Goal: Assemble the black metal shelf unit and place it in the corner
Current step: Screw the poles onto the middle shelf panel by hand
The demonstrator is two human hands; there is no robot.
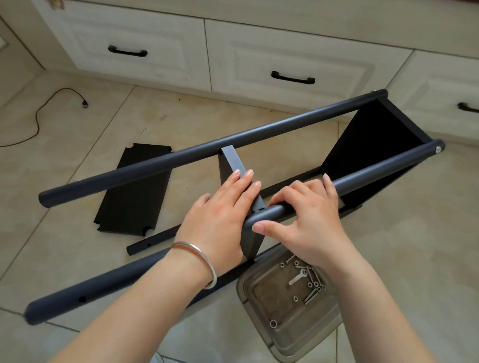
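The half-built shelf frame lies on its side on the tiled floor. A far black pole (206,152) and a near black pole (377,174) are joined at the right end by a black shelf panel (373,144). A second panel (235,167) stands on edge between the poles. My left hand (220,216) lies flat on this panel's top edge with straight fingers. My right hand (306,215) grips the near pole where it meets the panel. A lower pole (88,295) runs under my left forearm. A loose black panel (135,189) lies flat on the floor to the left.
A clear plastic tray (288,331) with several screws, nuts and a small wrench sits on the floor below my right hand. A short black tube (149,244) lies near the loose panel. White drawers with black handles (292,78) line the back. A black cable (39,115) trails at left.
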